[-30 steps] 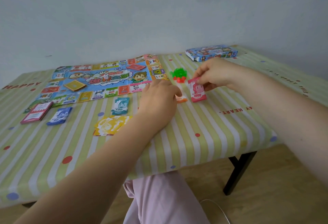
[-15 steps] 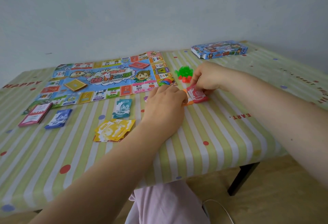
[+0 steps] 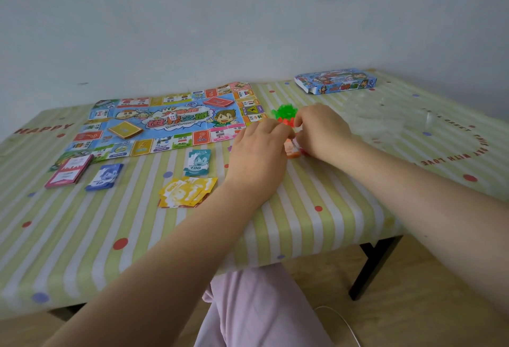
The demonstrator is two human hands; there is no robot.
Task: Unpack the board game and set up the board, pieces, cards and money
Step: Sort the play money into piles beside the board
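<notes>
Beside the board (image 3: 168, 123), both hands (image 3: 292, 137) bunched over orange and red notes (image 3: 292, 151), grip itself hidden, notes mostly covered.

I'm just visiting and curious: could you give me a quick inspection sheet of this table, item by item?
Surface: table under a striped, dotted cloth.
Job's things: game board laid flat; teal notes, blue notes, yellow notes and pink cards in front of it; green and red pieces beside the board.
Clutter: game box at the far right; clear wrapper near it.
Fingers: left hand and right hand meet over orange and red notes; grip unclear.
Cables: thin cable on the floor.
Surroundings: plain wall, wooden floor.
</notes>
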